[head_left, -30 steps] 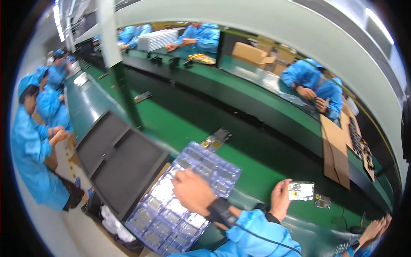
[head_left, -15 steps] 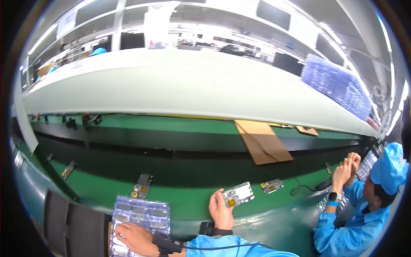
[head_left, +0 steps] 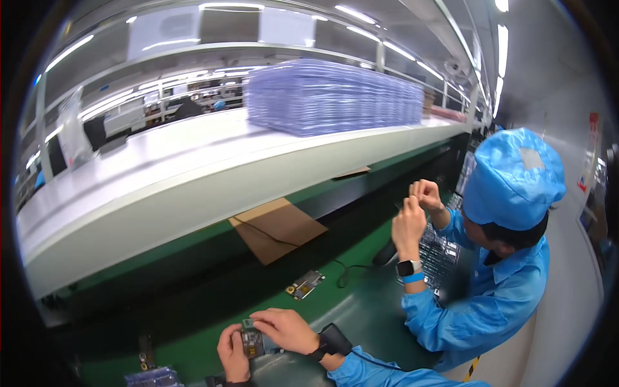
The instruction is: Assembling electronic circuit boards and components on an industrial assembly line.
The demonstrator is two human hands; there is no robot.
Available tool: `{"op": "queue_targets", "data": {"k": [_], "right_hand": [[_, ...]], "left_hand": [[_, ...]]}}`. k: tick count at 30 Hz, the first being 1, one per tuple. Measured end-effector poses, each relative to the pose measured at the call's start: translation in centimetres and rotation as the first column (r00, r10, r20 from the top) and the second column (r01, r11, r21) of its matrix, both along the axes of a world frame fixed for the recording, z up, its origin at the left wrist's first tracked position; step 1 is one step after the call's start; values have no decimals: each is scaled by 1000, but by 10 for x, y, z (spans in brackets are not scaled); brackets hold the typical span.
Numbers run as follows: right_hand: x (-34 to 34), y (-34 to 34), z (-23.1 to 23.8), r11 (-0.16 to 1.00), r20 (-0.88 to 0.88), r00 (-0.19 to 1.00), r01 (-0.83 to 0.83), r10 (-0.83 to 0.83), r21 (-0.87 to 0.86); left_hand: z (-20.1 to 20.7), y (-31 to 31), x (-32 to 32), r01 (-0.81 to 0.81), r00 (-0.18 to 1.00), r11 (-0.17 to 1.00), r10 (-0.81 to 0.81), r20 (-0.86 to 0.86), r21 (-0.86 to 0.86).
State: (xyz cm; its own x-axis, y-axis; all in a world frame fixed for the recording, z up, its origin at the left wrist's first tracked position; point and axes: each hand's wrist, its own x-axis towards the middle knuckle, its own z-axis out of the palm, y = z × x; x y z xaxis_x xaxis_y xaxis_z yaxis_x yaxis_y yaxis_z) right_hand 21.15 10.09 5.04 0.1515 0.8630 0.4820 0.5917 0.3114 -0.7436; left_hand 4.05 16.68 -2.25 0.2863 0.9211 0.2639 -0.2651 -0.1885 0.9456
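Observation:
My left hand [head_left: 232, 353] and my right hand [head_left: 284, 329] meet at the bottom of the view. Both are closed around a small dark circuit board [head_left: 251, 340] held just above the green conveyor belt [head_left: 193, 348]. My right wrist carries a black strap [head_left: 334, 340] below a blue sleeve. A second small board [head_left: 305, 284] lies flat on the belt a little beyond my right hand, apart from it.
A co-worker in a blue suit and cap [head_left: 509, 187] sits at my right with both hands [head_left: 416, 209] raised. Brown cardboard [head_left: 277, 229] lies on the belt. A stack of clear blue trays [head_left: 329, 97] stands on the white shelf [head_left: 161, 180]. Another tray's corner [head_left: 151, 376] shows bottom left.
The view has swung to the right. My left hand left the clear blue tray and joined my right hand on the small board.

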Motion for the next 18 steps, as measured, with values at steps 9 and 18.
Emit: {"op": "queue_targets", "data": {"k": [9, 18], "right_hand": [[35, 3, -36, 969, 22, 973, -224, 228, -103], [33, 11, -43, 950, -179, 942, -301, 282, -84]], "left_hand": [[-2, -20, 1, -29, 962, 999, 22, -271, -23], [22, -31, 11, -27, 891, 998, 46, -451, 48]]}}
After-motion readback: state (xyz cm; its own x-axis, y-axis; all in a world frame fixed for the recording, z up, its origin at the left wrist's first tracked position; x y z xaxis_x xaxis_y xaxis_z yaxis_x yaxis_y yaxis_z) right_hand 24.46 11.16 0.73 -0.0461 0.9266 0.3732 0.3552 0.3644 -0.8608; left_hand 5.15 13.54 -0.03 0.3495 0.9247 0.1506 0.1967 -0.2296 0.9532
